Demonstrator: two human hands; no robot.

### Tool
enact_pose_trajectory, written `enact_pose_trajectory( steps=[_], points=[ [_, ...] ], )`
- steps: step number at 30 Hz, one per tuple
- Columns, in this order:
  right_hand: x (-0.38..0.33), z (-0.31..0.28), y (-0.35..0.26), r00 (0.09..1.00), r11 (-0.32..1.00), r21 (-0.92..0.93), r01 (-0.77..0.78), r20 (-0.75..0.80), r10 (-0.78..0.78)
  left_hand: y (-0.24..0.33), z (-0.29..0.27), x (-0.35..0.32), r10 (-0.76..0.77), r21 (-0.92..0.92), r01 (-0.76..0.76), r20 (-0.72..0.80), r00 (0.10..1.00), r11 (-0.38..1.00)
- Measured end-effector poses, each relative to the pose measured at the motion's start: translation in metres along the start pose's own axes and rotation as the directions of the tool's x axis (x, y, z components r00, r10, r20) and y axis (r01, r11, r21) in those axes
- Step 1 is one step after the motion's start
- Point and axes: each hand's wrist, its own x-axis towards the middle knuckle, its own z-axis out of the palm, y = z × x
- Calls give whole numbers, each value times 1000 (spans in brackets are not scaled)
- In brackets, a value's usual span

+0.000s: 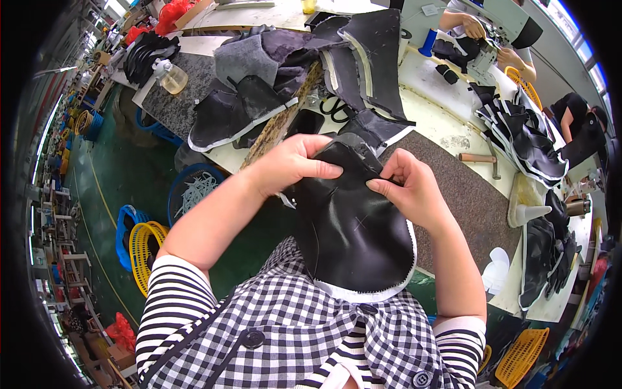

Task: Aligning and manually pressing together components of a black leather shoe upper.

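Observation:
A glossy black leather piece with a white stitched rim along its rounded lower edge hangs in front of my chest. It looks like a shoe or boot upper part. At its upper left, my left hand pinches the edge between thumb and fingers. The upper right edge is gripped by my right hand, thumb on top and fingers curled. Between both hands the top of the leather is folded over. Just beyond it on the table lie more dark upper pieces and black-handled scissors.
A heap of black leather and grey lining pieces covers the far table. A hammer and stacked black uppers lie to the right. Yellow baskets stand on the floor. A co-worker's hands are at a sewing machine, far right.

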Motion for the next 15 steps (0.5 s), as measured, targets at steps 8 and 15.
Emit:
enact_pose_trajectory(
  steps=[8, 15],
  points=[
    [1, -17, 3, 981, 992, -39, -121, 147, 125, 26, 18, 20, 136, 552, -98, -29, 990, 828],
    [-3, -35, 9, 999, 984, -174, -41, -27, 37, 7, 14, 27, 87, 292, -64, -67, 994, 954]
  ],
)
